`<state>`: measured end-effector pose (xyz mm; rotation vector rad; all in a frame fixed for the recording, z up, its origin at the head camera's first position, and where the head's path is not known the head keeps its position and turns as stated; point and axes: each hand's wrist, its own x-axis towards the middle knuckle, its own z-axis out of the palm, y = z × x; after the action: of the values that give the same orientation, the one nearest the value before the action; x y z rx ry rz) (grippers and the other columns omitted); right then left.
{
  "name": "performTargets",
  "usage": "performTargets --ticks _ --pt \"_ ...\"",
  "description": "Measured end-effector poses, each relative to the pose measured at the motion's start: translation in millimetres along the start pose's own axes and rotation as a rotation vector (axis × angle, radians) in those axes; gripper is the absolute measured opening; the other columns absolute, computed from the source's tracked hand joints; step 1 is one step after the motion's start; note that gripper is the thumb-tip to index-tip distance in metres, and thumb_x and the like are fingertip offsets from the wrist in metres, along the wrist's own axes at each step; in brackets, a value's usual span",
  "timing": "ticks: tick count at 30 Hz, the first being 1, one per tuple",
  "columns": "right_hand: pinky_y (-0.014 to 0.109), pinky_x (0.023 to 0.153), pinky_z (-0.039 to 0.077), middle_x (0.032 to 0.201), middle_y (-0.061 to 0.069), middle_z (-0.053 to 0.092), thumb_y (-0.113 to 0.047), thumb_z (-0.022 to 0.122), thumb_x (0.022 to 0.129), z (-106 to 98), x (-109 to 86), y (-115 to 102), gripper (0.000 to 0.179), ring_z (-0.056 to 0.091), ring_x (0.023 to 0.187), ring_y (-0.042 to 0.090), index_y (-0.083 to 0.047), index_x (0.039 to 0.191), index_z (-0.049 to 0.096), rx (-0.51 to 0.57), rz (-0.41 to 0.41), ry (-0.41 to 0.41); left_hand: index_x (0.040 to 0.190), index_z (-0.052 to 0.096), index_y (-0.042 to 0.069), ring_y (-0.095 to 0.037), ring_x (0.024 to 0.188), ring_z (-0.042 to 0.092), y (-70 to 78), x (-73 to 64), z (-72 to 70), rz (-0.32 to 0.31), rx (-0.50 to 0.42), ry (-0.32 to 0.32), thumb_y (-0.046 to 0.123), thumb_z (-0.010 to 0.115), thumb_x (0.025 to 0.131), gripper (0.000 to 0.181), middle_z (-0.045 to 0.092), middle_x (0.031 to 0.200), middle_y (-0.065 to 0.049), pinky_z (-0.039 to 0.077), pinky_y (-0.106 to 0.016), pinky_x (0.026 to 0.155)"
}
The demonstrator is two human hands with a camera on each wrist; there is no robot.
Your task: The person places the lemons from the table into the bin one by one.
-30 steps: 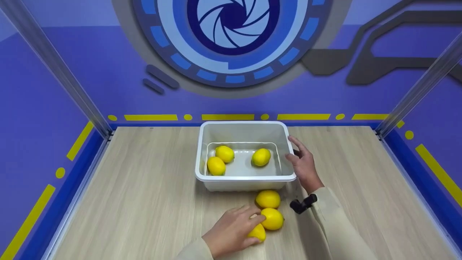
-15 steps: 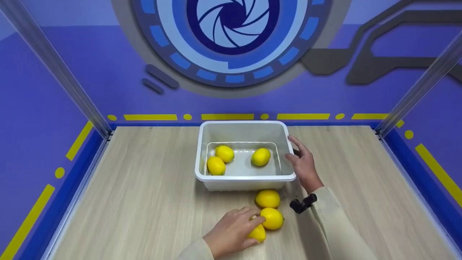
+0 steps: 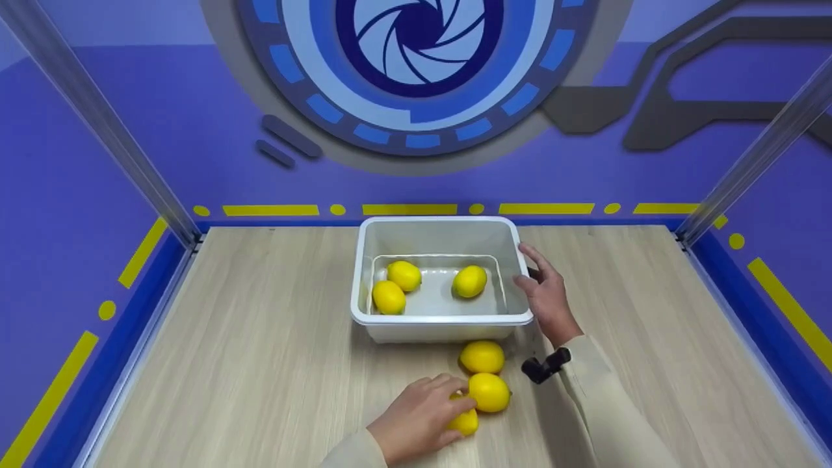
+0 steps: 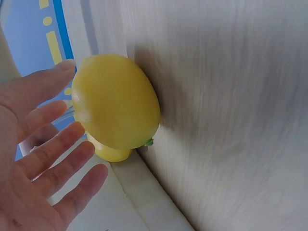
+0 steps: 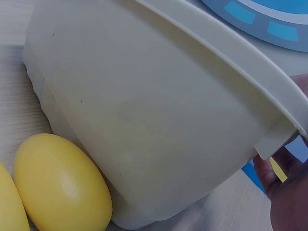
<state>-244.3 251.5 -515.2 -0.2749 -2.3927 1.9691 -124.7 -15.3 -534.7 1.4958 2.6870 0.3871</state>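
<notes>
My left hand (image 3: 426, 416) is at the nearest of three yellow lemons on the table; that lemon (image 3: 464, 424) is partly hidden under it in the head view. In the left wrist view, the fingers spread fairly straight beside a lemon (image 4: 115, 103), and any contact is hard to tell. The middle lemon (image 3: 489, 392) and far lemon (image 3: 482, 357) line up toward a white plastic bin (image 3: 448, 330). Three more lemons lie inside, two at the left (image 3: 389, 297) and one at the right (image 3: 470, 281). My right hand (image 3: 551, 300) grips the bin's right rim, thumb inside.
Pale wood-grain table (image 3: 260, 364) extends to both sides of the bin. Blue printed panels stand at the back (image 3: 416, 188) and sides, joined by metal corner posts (image 3: 130, 130). A black strap device (image 3: 546, 366) sits on the right wrist.
The left fingers have shifted very slightly over the nearest lemon. The right hand, the bin and the other lemons stay in place.
</notes>
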Motion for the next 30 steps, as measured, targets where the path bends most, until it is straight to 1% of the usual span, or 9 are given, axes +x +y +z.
performTargets --ticks 10,15,18,22,25,30 --pt "0.055 0.106 0.041 0.151 0.016 0.04 -0.004 0.05 0.095 1.3 1.1 -0.1 0.06 0.044 0.135 0.034 -0.024 0.149 0.036 -0.004 0.0 0.006 0.121 0.064 0.03 -0.008 0.112 0.055 -0.7 -0.4 2.6 -0.003 -0.009 -0.026 0.035 0.071 0.086 0.036 0.059 0.123 0.006 0.05 -0.026 0.09" --pt "0.054 0.107 0.04 0.152 0.015 0.039 -0.004 0.05 0.096 1.5 0.8 -0.1 0.06 0.044 0.135 0.033 -0.025 0.15 0.036 0.0 0.009 0.004 0.119 0.065 0.029 -0.008 0.108 0.055 0.2 -0.7 3.5 0.003 0.015 -0.018 0.035 0.071 0.087 0.034 0.059 0.119 0.006 0.05 -0.025 0.086" --pt "0.054 0.107 0.04 0.152 0.015 0.039 -0.005 0.05 0.096 1.4 0.0 -0.6 0.06 0.045 0.135 0.033 -0.025 0.15 0.034 0.004 0.003 -0.003 0.118 0.065 0.028 -0.008 0.104 0.055 0.9 -0.7 3.2 0.002 0.03 -0.024 0.036 0.07 0.087 0.032 0.059 0.116 0.006 0.05 -0.025 0.083" --pt "0.054 0.107 0.04 0.151 0.016 0.04 -0.005 0.05 0.096 1.3 -0.5 -0.5 0.06 0.045 0.135 0.033 -0.025 0.15 0.034 0.002 -0.005 -0.005 0.118 0.064 0.027 -0.007 0.098 0.054 1.4 -0.6 2.4 -0.003 0.023 -0.053 0.037 0.069 0.088 0.032 0.058 0.113 0.007 0.05 -0.024 0.079" --pt "0.054 0.107 0.04 0.151 0.015 0.041 -0.005 0.051 0.096 1.2 -0.1 0.2 0.06 0.045 0.135 0.033 -0.024 0.15 0.035 -0.001 -0.01 -0.002 0.117 0.064 0.027 -0.007 0.093 0.052 1.3 -0.6 2.5 -0.002 0.008 -0.068 0.036 0.069 0.088 0.031 0.057 0.111 0.007 0.049 -0.021 0.074" --pt "0.054 0.108 0.04 0.151 0.014 0.04 -0.005 0.051 0.095 1.0 0.2 0.0 0.059 0.044 0.135 0.034 -0.023 0.149 0.036 -0.006 -0.014 0.0 0.118 0.063 0.026 -0.006 0.09 0.049 1.7 -0.4 2.2 -0.007 -0.028 -0.111 0.034 0.069 0.088 0.032 0.055 0.11 0.007 0.046 -0.018 0.07"
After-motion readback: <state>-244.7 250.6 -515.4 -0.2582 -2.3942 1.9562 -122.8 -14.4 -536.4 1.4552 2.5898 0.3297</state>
